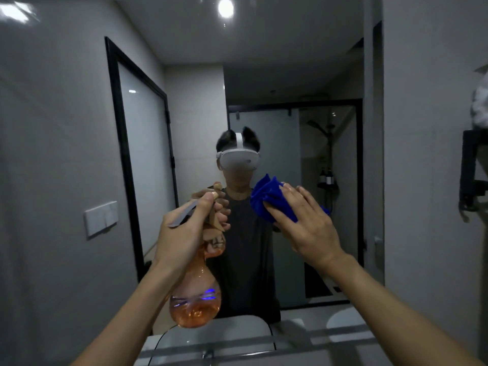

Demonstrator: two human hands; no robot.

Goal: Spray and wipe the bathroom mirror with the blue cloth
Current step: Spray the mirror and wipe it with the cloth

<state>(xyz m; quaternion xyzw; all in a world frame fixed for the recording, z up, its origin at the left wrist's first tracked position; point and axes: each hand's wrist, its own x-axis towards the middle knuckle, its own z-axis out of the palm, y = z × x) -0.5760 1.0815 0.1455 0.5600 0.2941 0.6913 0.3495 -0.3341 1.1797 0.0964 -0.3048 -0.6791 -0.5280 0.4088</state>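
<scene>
The bathroom mirror (pixel 295 83) fills the middle of the view and reflects a person in a dark shirt wearing a headset. My left hand (pixel 184 228) grips the neck and trigger of a clear orange spray bottle (pixel 196 299), held upright a little in front of the glass, nozzle toward the mirror. My right hand (pixel 306 223) lies flat with fingers spread, pressing a bunched blue cloth (pixel 266 199) against the mirror at chest height, right of the bottle. Part of the cloth is hidden under my palm.
A white wall switch (pixel 101 219) sits on the left wall. A black wall rack (pixel 474 167) with white items hangs at the right edge. Below the mirror a white basin (pixel 237 339) and a tap (pixel 208 355) are visible. A ceiling light (pixel 225 7) glares above.
</scene>
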